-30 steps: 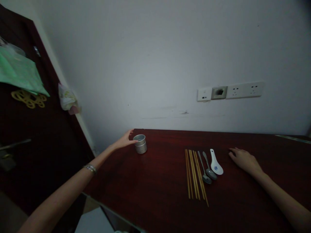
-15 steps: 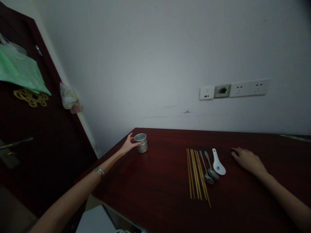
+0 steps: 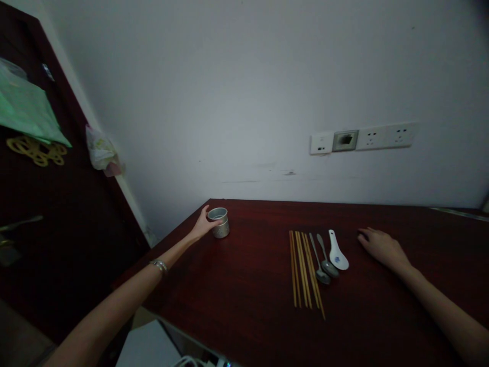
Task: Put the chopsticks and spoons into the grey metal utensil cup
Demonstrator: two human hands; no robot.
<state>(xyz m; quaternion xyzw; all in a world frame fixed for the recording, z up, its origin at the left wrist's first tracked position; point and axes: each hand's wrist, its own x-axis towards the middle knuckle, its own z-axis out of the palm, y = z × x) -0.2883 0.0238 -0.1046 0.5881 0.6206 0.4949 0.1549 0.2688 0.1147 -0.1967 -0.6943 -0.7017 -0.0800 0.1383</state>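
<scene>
At the table's far left corner stands an upright silver metal cup (image 3: 221, 228) with a speckled lower part. My left hand (image 3: 204, 224) is closed around its upper part, thumb at the front and fingers at the left rim. Right of centre lie several wooden chopsticks (image 3: 304, 270), roughly side by side. Beside them are two metal spoons (image 3: 325, 262) and a white ceramic spoon (image 3: 337, 254) with a blue mark. My right hand (image 3: 382, 248) rests palm down on the table to the right of the spoons, fingers loosely bent and holding nothing.
The dark red table (image 3: 244, 285) meets a white wall (image 3: 244, 102) with a row of sockets (image 3: 362, 138). To the left is a dark door (image 3: 76, 214) with a green cloth (image 3: 28, 104) on it. Below the table's left edge are a white panel (image 3: 148, 346) and cables (image 3: 189, 361).
The whole view has shifted slightly, so everything sits a little further left and higher. My left hand stays at the metal cup and my right hand stays on the table.
</scene>
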